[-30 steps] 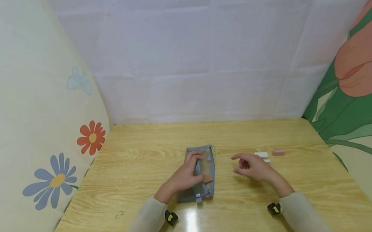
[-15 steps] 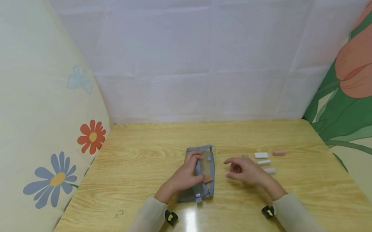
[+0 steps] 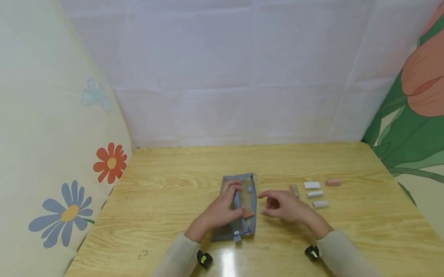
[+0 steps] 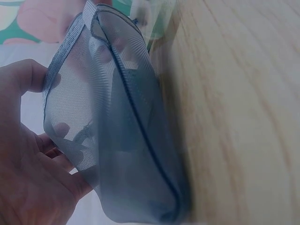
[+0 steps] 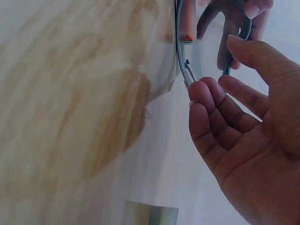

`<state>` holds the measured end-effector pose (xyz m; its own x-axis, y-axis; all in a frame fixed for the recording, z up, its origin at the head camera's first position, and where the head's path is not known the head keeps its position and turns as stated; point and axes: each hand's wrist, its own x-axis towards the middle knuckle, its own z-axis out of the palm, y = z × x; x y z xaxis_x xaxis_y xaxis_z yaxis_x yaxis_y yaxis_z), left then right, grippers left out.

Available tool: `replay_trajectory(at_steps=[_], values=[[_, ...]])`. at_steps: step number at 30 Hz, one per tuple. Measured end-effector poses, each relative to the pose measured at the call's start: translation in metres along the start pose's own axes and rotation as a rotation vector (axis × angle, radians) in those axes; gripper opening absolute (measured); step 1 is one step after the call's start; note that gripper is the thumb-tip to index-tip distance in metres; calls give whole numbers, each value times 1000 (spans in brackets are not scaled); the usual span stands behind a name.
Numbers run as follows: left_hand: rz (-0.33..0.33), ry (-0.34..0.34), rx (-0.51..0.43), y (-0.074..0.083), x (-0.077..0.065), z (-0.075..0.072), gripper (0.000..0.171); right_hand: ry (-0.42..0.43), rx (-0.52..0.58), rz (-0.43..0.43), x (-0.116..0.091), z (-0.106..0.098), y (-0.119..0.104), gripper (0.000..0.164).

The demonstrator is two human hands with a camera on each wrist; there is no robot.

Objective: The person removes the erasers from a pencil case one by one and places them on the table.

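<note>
A grey-blue mesh zip pouch (image 3: 253, 204) lies on the table, its mouth spread apart. My left hand (image 3: 221, 208) holds it by the rim, the thumb and fingers on the mesh in the left wrist view (image 4: 42, 154). Inside the pouch shows a small orange block (image 3: 248, 214); its end is dark and patterned in the right wrist view. Just right of the mouth is my right hand (image 3: 283, 206), holding nothing, index finger and thumb apart and the other fingers loosely bent. Whether it touches the rim I cannot tell.
Right of my right hand lie several small pieces: a white block (image 3: 312, 185), a narrower white block (image 3: 315, 194), a pale roll-shaped piece (image 3: 320, 204), a pink block (image 3: 333, 182) and a beige-green piece (image 3: 294, 190). A white backdrop (image 3: 219, 92) stands behind the table.
My right hand has moved left, from beside the small pieces to the pouch's mouth, uncovering the pale roll-shaped and beige-green pieces. The left hand and pouch have stayed put.
</note>
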<state>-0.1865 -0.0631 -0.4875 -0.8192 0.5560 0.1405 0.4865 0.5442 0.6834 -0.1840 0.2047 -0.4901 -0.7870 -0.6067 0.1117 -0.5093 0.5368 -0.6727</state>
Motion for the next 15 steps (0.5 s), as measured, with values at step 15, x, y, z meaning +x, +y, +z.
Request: replay_trajectory(at_steps=[15], values=[[-12,-11,-4,0,1,0,61,-43,-11,-30,13,10,-8,41]])
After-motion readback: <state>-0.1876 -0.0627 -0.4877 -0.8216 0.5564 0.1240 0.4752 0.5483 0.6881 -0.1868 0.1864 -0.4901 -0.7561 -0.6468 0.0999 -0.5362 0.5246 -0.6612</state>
